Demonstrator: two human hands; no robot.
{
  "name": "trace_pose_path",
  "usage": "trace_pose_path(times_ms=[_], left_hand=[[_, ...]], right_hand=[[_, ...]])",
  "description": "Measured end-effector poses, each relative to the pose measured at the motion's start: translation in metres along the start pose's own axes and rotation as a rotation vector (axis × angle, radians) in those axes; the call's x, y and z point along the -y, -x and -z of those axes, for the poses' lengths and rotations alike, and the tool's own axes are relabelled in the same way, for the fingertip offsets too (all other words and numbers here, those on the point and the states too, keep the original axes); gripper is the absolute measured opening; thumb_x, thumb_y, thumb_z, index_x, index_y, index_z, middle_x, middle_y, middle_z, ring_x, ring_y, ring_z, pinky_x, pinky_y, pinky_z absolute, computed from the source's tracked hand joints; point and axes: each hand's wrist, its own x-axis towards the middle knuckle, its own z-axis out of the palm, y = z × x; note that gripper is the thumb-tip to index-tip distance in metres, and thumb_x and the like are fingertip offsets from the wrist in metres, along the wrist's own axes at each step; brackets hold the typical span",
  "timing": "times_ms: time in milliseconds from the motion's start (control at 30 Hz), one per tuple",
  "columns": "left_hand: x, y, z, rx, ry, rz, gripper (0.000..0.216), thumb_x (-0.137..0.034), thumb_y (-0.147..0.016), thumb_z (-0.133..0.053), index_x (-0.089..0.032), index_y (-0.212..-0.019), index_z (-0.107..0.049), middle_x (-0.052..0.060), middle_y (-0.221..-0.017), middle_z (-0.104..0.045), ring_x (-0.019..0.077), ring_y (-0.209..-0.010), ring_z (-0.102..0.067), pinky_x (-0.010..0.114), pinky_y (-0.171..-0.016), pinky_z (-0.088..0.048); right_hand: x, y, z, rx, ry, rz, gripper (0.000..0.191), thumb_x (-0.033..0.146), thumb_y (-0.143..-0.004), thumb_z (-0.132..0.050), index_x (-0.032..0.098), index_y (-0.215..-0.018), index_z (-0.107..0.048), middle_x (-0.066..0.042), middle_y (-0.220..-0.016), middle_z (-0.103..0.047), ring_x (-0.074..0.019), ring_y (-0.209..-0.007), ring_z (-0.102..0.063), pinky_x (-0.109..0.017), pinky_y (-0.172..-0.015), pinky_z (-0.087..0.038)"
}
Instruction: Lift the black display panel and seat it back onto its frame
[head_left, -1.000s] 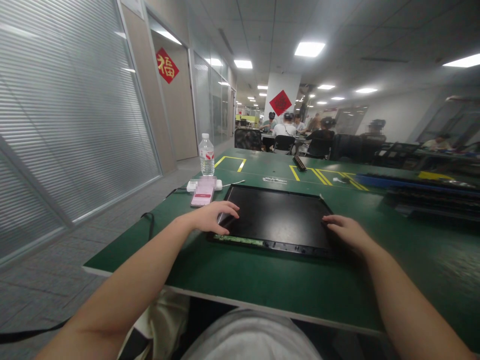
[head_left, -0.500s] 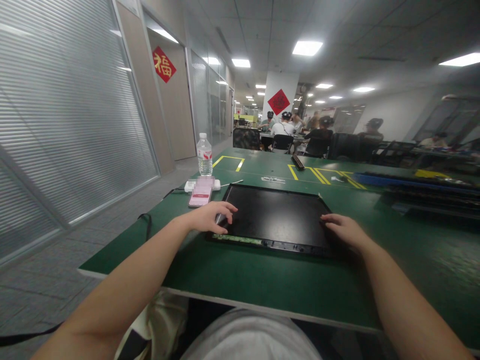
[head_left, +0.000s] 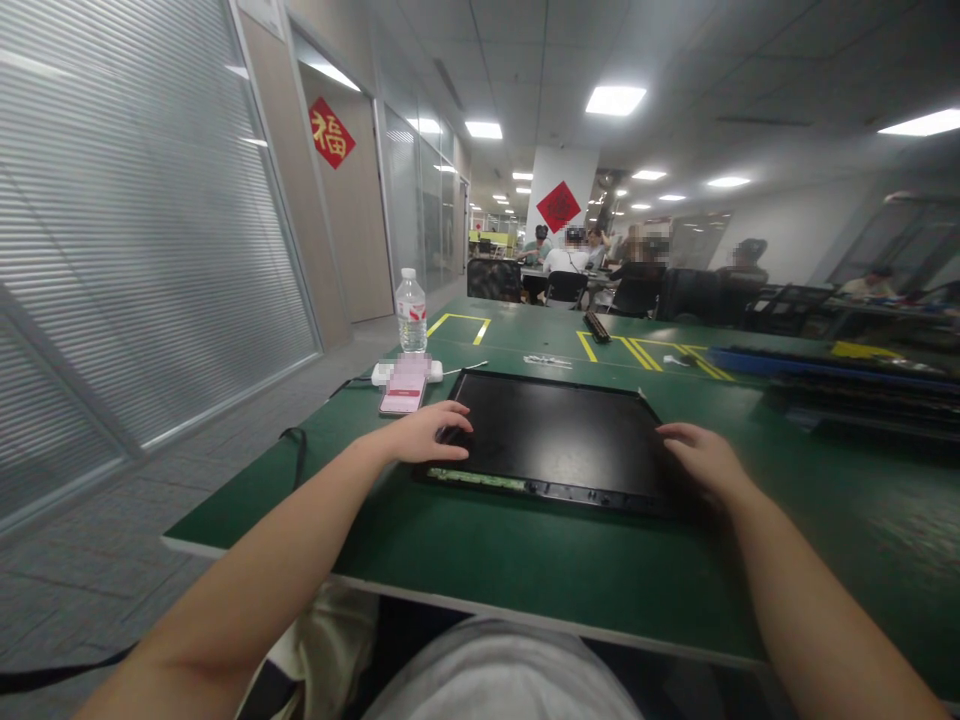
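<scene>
A flat black display panel (head_left: 559,432) lies on the green table in front of me, with a narrow green circuit board (head_left: 480,480) along its near left edge. My left hand (head_left: 431,434) reaches over the panel's left edge, thumb and fingers spread apart. At the opposite side, my right hand (head_left: 701,460) is by the right edge, its visible fingers stretched toward the frame and its lower fingers partly hidden. Whether those fingertips touch the frame, I cannot tell.
Left of the panel are a phone (head_left: 403,398), a white power strip (head_left: 382,373) and a water bottle (head_left: 412,315). A dark ribbed strip (head_left: 596,327) lies farther back. Blue and black trays (head_left: 847,385) sit at the right. Several people sit at tables beyond.
My right hand has shifted slightly right, off the panel's right edge. The left thumb has moved a little right and up over the panel, which stays in place.
</scene>
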Motion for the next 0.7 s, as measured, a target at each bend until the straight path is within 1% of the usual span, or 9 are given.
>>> trace_pose_path(times_ms=[100,167,300,367,467,567,700], left_hand=[[0.003,-0.003,-0.008,-0.090,-0.083,0.111,0.046,-0.041,-0.090,-0.059,-0.013,-0.126,-0.067,0.022,-0.147,-0.051,0.0344,-0.136,-0.050,0.046,-0.114,-0.038],[0.005,-0.006,-0.014,-0.117,-0.134,0.195,0.050,-0.037,-0.091,-0.056,-0.010,-0.133,-0.062,0.024,-0.147,-0.050,0.0358,-0.139,-0.047,0.048,-0.116,-0.036],[0.004,-0.010,-0.022,-0.086,-0.193,0.318,0.056,-0.033,-0.096,-0.046,-0.004,-0.145,-0.049,0.025,-0.150,-0.049,0.0353,-0.145,-0.040,0.046,-0.118,-0.032],[0.003,-0.012,-0.024,-0.066,-0.208,0.360,0.056,-0.030,-0.097,-0.042,-0.003,-0.146,-0.047,0.024,-0.148,-0.052,0.0343,-0.145,-0.040,0.045,-0.118,-0.032],[0.005,-0.014,-0.025,-0.073,-0.196,0.377,0.052,-0.022,-0.095,-0.040,-0.004,-0.144,-0.051,0.022,-0.148,-0.054,0.0308,-0.144,-0.042,0.042,-0.119,-0.032],[0.011,-0.014,-0.025,-0.108,-0.125,0.394,0.051,-0.017,-0.093,-0.038,-0.008,-0.140,-0.056,0.018,-0.149,-0.054,0.0272,-0.144,-0.043,0.039,-0.119,-0.033],[0.019,-0.013,-0.025,-0.173,0.022,0.398,0.049,-0.018,-0.089,-0.044,-0.015,-0.135,-0.063,0.013,-0.147,-0.058,0.0292,-0.144,-0.044,0.043,-0.119,-0.033]], right_hand=[[-0.007,-0.004,0.001,-0.024,0.012,-0.079,0.032,0.025,-0.077,-0.060,0.022,-0.103,-0.078,-0.008,-0.106,-0.076,-0.0260,-0.099,-0.069,-0.035,-0.088,-0.052],[-0.012,-0.006,0.001,-0.016,0.000,-0.119,0.031,0.025,-0.075,-0.061,0.021,-0.100,-0.078,-0.008,-0.100,-0.077,-0.0250,-0.093,-0.070,-0.033,-0.082,-0.053],[-0.018,-0.009,0.000,0.005,0.015,-0.156,0.028,0.025,-0.074,-0.061,0.021,-0.095,-0.078,-0.007,-0.093,-0.077,-0.0235,-0.084,-0.070,-0.030,-0.073,-0.052],[-0.017,-0.009,0.001,0.030,0.030,-0.167,0.029,0.024,-0.074,-0.060,0.020,-0.096,-0.078,-0.007,-0.094,-0.077,-0.0237,-0.084,-0.070,-0.030,-0.072,-0.051],[-0.013,-0.008,0.002,0.067,0.054,-0.188,0.031,0.024,-0.077,-0.058,0.019,-0.100,-0.079,-0.008,-0.099,-0.077,-0.0244,-0.088,-0.070,-0.031,-0.074,-0.051],[-0.010,-0.008,0.002,0.071,0.083,-0.204,0.032,0.024,-0.079,-0.058,0.019,-0.102,-0.079,-0.009,-0.105,-0.076,-0.0253,-0.093,-0.070,-0.031,-0.078,-0.052],[-0.015,-0.010,-0.003,0.053,0.107,-0.162,0.031,0.025,-0.077,-0.059,0.020,-0.098,-0.081,-0.010,-0.104,-0.077,-0.0276,-0.096,-0.070,-0.033,-0.082,-0.053]])
